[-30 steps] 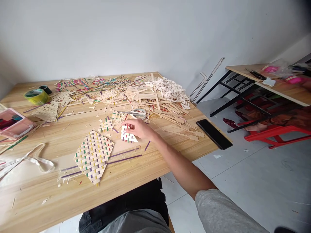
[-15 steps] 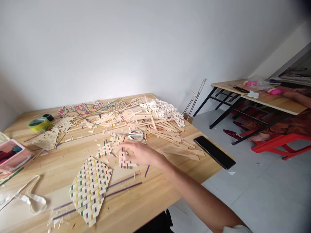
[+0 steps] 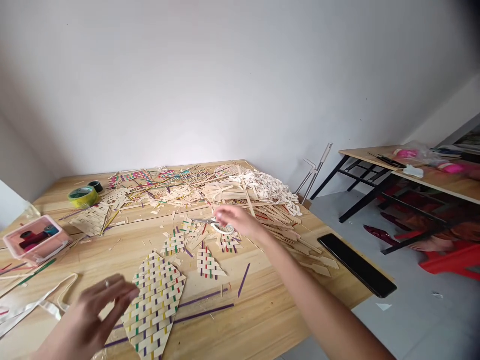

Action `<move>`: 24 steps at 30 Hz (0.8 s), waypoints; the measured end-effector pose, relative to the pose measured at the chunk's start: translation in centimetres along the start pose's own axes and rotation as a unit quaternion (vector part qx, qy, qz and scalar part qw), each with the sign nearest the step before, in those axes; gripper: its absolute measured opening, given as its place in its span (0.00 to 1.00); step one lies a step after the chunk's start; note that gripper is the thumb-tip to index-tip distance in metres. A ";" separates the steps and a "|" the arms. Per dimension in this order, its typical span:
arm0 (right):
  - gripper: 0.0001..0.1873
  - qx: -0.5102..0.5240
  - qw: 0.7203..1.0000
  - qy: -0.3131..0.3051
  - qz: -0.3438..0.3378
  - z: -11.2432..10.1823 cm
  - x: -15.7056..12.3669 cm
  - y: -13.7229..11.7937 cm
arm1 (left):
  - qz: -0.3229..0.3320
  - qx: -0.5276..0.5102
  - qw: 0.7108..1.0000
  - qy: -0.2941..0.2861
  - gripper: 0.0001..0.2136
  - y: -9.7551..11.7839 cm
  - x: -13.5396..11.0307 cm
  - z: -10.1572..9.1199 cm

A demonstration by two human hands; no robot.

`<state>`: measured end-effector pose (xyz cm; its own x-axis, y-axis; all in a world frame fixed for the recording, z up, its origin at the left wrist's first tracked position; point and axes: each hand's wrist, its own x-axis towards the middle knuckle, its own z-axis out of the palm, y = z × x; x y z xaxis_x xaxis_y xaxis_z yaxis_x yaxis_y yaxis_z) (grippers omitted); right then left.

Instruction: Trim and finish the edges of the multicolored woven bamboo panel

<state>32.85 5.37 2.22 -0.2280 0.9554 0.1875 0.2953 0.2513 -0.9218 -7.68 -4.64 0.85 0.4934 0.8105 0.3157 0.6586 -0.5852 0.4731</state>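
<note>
A six-sided woven panel [image 3: 155,305] of pale strips with green, purple, yellow and red ones lies flat near the table's front. My left hand [image 3: 95,310] is just above its left edge, fingers curved and thumb apart, with nothing visible between them. My right hand [image 3: 240,221] reaches over the scissors [image 3: 226,229], partly covering their white handles; its fingers stretch left and look slightly blurred. The scissors lie on the table, blades pointing left. Small woven offcuts [image 3: 210,264] lie between the scissors and the panel.
Pale flat strips [image 3: 258,192] are heaped at the back right. A black phone [image 3: 356,265] lies at the right edge. Yellow tape [image 3: 83,197] and a pink box [image 3: 37,242] of thread spools stand left. Purple strips [image 3: 204,312] are by the panel. Another table [image 3: 442,177] stands right.
My right hand has moved off the woven offcut, up and right to the scissors. My left hand has come into view at the lower left. The view has shifted slightly.
</note>
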 end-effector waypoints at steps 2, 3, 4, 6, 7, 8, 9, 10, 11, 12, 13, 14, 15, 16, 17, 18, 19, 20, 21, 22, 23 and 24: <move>0.05 -0.027 0.997 -0.069 -0.010 3.5 -1.0 0.0 | -0.013 -0.003 0.999 -0.043 0.17 -0.2 2.8 0.3; 0.05 -0.038 0.995 -0.090 -0.017 4.9 -1.3 -0.2 | -0.021 0.002 0.999 -0.034 0.18 -0.5 3.9 0.6; 0.06 -0.048 0.993 -0.106 -0.024 6.2 -1.5 -0.4 | -0.026 0.009 0.999 -0.021 0.18 -1.0 4.8 0.9; 0.06 -0.066 0.988 -0.133 -0.040 8.2 -2.0 -0.7 | -0.042 0.029 0.999 0.007 0.20 -2.2 5.7 1.8; 0.06 -0.072 0.987 -0.139 -0.045 9.0 -2.2 -0.7 | -0.053 0.038 0.998 0.016 0.22 -2.8 5.8 2.3; 0.07 -0.077 0.985 -0.144 -0.051 9.7 -2.5 -0.6 | -0.065 0.045 0.997 0.022 0.23 -3.5 5.6 2.8; 0.07 -0.082 0.984 -0.147 -0.054 10.3 -2.9 -0.4 | -0.075 0.048 0.996 0.023 0.24 -4.0 5.3 3.3; 0.08 -0.092 0.983 -0.147 -0.058 10.9 -3.3 -0.2 | -0.080 0.049 0.995 0.021 0.24 -4.5 4.9 3.7; 0.09 -0.108 0.980 -0.151 -0.065 11.3 -3.8 0.1 | -0.081 0.048 0.995 0.020 0.23 -4.9 4.6 4.0; 0.11 -0.130 0.976 -0.156 -0.076 11.7 -4.3 0.3 | -0.077 0.047 0.996 0.017 0.23 -5.2 4.2 4.3; 0.16 -0.151 0.970 -0.169 -0.091 11.9 -4.7 0.5 | -0.069 0.047 0.996 0.011 0.22 -5.4 3.9 4.5; 0.22 -0.170 0.961 -0.188 -0.107 12.0 -5.1 0.6 | -0.061 0.047 0.997 0.006 0.21 -5.5 3.7 4.8; 0.28 -0.185 0.952 -0.210 -0.121 12.0 -5.4 0.6 | -0.054 0.047 0.997 0.003 0.21 -5.6 3.5 4.9; 0.32 -0.196 0.943 -0.234 -0.132 11.9 -5.7 0.6 | -0.053 0.048 0.997 0.005 0.20 -5.6 3.4 5.1; 0.35 -0.205 0.935 -0.253 -0.138 11.7 -5.9 0.5 | -0.054 0.050 0.997 0.009 0.20 -5.6 3.3 5.3; 0.35 -0.214 0.929 -0.267 -0.139 11.5 -6.0 0.3 | -0.055 0.051 0.997 0.016 0.19 -5.5 3.2 5.4; 0.34 -0.224 0.924 -0.276 -0.138 11.3 -6.0 0.2 | -0.055 0.053 0.997 0.022 0.19 -5.4 3.1 5.4; 0.34 -0.233 0.921 -0.282 -0.135 11.2 -6.0 0.1 | -0.051 0.053 0.997 0.025 0.18 -5.3 3.1 5.4; 0.34 -0.240 0.918 -0.285 -0.133 11.0 -5.9 0.0 | -0.044 0.051 0.997 0.024 0.17 -5.2 3.1 5.4; 0.35 -0.246 0.916 -0.289 -0.131 10.9 -5.8 0.0 | -0.037 0.046 0.998 0.023 0.16 -5.1 3.1 5.3; 0.35 -0.252 0.913 -0.291 -0.131 10.9 -5.7 0.0 | -0.031 0.039 0.999 0.019 0.16 -5.0 3.2 5.1; 0.35 -0.258 0.911 -0.292 -0.133 10.9 -5.7 0.0 | -0.028 0.030 0.999 0.013 0.16 -5.0 3.2 5.0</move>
<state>24.06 -1.72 -2.54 -0.7661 0.6421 0.0289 0.5199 0.6455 -0.5595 -6.57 0.73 -4.61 0.4408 0.8415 0.3123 0.7181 -0.5394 0.4398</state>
